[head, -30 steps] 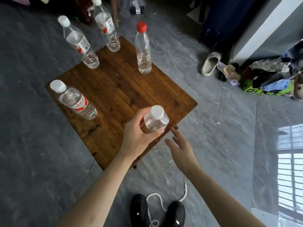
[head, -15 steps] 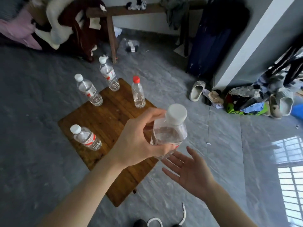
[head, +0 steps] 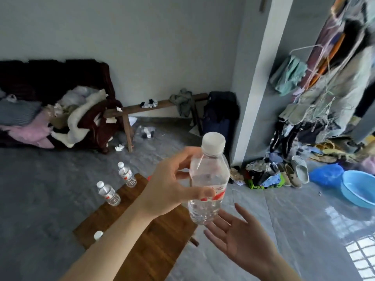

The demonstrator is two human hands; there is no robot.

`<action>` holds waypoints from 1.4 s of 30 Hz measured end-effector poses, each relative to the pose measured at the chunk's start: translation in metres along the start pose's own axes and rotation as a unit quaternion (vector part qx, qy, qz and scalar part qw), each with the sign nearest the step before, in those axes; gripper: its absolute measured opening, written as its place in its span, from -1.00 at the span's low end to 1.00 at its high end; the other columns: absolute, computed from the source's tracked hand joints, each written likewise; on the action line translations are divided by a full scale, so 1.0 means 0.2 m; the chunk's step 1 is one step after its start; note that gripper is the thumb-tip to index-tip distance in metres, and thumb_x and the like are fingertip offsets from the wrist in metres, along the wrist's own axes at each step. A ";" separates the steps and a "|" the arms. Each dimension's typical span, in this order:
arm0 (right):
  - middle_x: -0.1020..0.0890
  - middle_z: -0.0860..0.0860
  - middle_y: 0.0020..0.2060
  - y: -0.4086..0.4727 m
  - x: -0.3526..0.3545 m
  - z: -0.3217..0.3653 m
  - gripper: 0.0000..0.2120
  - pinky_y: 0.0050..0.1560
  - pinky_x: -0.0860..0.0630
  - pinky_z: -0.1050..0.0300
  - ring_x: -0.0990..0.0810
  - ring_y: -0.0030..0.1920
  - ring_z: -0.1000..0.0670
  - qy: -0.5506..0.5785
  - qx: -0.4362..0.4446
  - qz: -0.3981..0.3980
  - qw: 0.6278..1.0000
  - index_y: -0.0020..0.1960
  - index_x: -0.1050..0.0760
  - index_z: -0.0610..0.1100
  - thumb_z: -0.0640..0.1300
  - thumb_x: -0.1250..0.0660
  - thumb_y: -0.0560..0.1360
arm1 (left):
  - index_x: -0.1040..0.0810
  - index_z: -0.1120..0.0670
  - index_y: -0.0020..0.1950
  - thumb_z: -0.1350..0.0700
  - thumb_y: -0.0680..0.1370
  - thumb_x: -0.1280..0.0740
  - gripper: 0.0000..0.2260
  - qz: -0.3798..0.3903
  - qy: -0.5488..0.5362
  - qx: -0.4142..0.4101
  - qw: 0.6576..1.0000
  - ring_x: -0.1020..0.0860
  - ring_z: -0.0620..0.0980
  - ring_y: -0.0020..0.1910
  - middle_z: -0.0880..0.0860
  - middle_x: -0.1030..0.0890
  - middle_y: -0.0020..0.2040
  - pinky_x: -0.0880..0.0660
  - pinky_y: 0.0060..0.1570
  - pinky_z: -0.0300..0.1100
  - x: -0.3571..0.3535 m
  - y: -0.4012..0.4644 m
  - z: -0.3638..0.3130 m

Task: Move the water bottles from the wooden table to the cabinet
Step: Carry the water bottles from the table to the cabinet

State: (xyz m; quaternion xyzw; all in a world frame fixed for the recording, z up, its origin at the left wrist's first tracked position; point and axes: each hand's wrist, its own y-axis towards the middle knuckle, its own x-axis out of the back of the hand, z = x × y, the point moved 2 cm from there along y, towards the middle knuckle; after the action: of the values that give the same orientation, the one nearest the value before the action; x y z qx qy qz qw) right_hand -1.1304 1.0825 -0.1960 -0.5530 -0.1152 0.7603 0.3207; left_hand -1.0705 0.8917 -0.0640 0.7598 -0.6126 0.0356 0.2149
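My left hand grips a clear water bottle with a white cap and red label, holding it upright high above the wooden table. My right hand is spread palm-up just below and right of the bottle's base, apart from it. Two white-capped bottles stand at the table's far edge. The cap of another bottle peeks out beside my left forearm. A bit of red shows behind my left hand. No cabinet is in view.
A low wooden bench stands along the far wall, beside a dark sofa heaped with clothes. A white pillar rises at the right. Shoes and clothes litter the floor there, with a blue basin.
My left hand has lifted the bottle off the table and raised it. My view has tilted up from the table to the room. My right hand has opened palm-up beneath the bottle.
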 end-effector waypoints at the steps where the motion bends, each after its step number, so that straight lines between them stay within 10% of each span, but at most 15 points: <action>1: -0.60 -0.23 0.27 -0.06 -0.03 0.04 -0.50 0.30 -0.50 -0.18 -0.63 0.21 -0.24 -0.008 0.012 0.003 1.000 0.23 -0.60 -0.32 0.05 -0.33 0.49 | -0.52 -0.16 0.34 -0.11 0.32 -0.61 -0.39 0.002 -0.003 -0.009 1.000 -0.67 0.04 0.18 -0.11 -0.69 0.16 -0.63 0.15 -0.04 -0.03 0.03 -0.08; 14: -0.48 -0.26 0.40 -0.64 -0.13 0.39 -0.44 0.29 -0.52 -0.19 -0.51 0.37 -0.26 -0.008 0.093 0.054 0.994 0.37 -0.48 -0.33 0.08 -0.20 0.57 | -0.55 -0.09 0.28 -0.03 0.38 -0.60 -0.50 0.041 -0.031 -0.099 0.994 -0.69 -0.05 0.13 -0.12 -0.70 0.15 -0.66 -0.04 -0.19 -0.33 0.27 -0.66; 30: -0.45 -0.24 0.43 -0.70 -0.10 0.57 -0.29 0.45 -0.35 -0.18 -0.45 0.42 -0.23 0.056 0.151 0.075 0.984 0.39 -0.45 -0.35 0.20 -0.30 0.48 | -0.52 -0.02 0.33 -0.07 0.32 -0.60 -0.38 0.115 -0.137 -0.067 0.982 -0.68 -0.05 0.17 -0.06 -0.70 0.15 -0.61 0.06 -0.18 -0.49 0.61 -0.59; 42: -0.51 -0.27 0.37 -0.81 0.06 0.75 -0.29 0.28 -0.47 -0.18 -0.54 0.32 -0.26 0.162 0.292 -0.064 0.940 0.35 -0.48 -0.39 0.13 -0.35 0.41 | -0.51 0.00 0.31 -0.07 0.25 -0.61 -0.33 0.329 -0.181 -0.074 0.924 -0.70 0.02 0.13 -0.02 -0.72 0.14 -0.67 0.05 -0.05 -0.95 1.08 -0.59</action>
State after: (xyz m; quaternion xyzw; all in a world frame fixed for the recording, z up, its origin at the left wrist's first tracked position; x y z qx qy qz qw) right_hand -1.2112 1.2422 -0.0653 -0.5418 0.1299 0.6387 0.5307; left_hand -1.2965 1.0752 0.0431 0.4904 -0.8577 -0.0797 0.1322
